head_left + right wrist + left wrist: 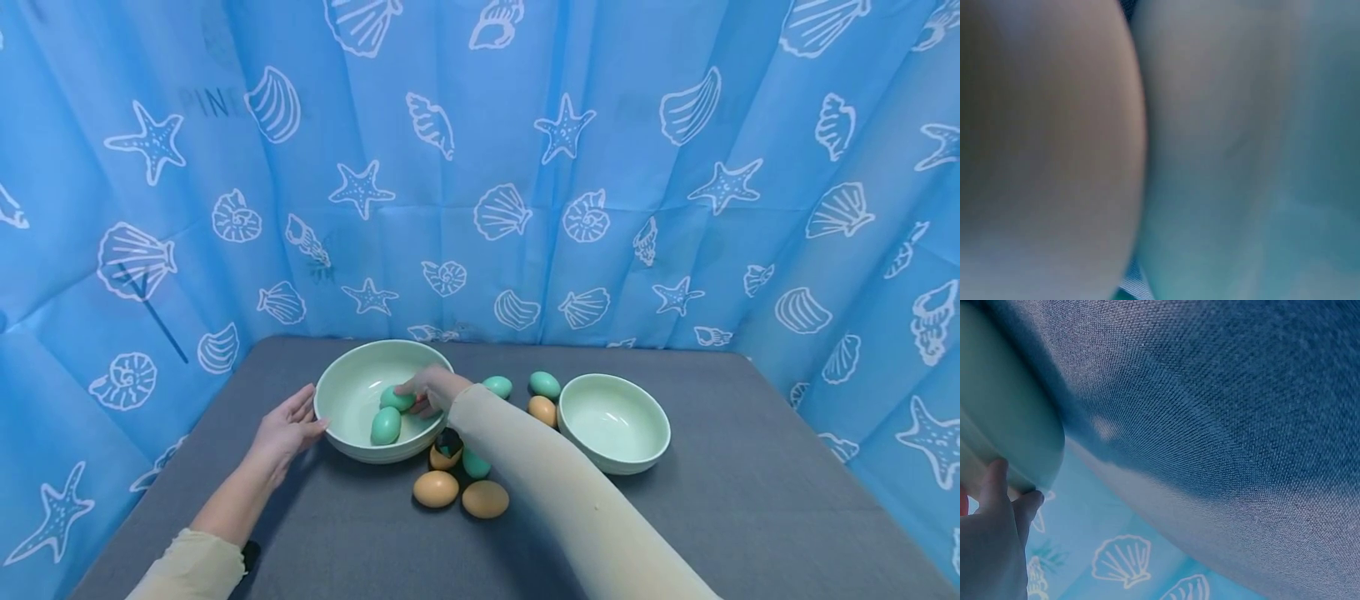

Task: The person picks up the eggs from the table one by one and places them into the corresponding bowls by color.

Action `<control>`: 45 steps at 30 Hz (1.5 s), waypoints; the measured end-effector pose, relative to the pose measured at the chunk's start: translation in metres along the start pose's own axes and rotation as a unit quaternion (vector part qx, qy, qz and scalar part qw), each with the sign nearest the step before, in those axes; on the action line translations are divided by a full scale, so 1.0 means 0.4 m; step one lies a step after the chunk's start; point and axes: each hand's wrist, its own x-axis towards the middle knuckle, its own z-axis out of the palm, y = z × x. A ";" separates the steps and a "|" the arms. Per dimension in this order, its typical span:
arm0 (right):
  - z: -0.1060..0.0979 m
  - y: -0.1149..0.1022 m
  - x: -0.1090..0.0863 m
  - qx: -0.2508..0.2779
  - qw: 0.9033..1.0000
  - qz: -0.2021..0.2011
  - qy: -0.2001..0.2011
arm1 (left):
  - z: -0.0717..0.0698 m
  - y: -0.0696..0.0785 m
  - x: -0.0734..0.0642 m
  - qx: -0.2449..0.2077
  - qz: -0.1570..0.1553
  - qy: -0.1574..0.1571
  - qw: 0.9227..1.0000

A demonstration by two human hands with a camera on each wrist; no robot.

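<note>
In the head view, a large pale green bowl (341,392) stands at the left of the table. Inside it lie a green egg (386,426) and, just behind, a second green egg (395,399). My right hand (435,387) reaches over the bowl's right rim, and its fingers hold that second egg. Against the bowl's left side rests my left hand (288,429), fingers fairly straight. The left wrist view shows the left hand's fingers (996,481) touching the bowl's outer wall (1010,406). Blurred skin and bowl wall (1210,156) fill the right wrist view.
A smaller pale green bowl (615,421) stands to the right. Between the bowls lie several eggs, among them a brown egg (486,499) and a green egg (544,384). Beside the large bowl is a dark-and-brown broken-looking shell (447,450). A blue curtain (465,167) hangs behind.
</note>
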 end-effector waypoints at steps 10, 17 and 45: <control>-0.006 -0.004 -0.010 -0.001 1.000 0.021 -0.011 | 0.004 -0.006 0.001 -0.001 -0.001 -0.001 1.000; -0.016 -0.020 -0.033 0.033 0.998 0.040 -0.030 | -0.002 -0.003 -0.001 0.002 0.005 -0.003 1.000; -0.138 0.003 -0.145 0.070 0.992 -0.072 -0.071 | 0.005 -0.007 0.002 0.013 0.003 0.010 1.000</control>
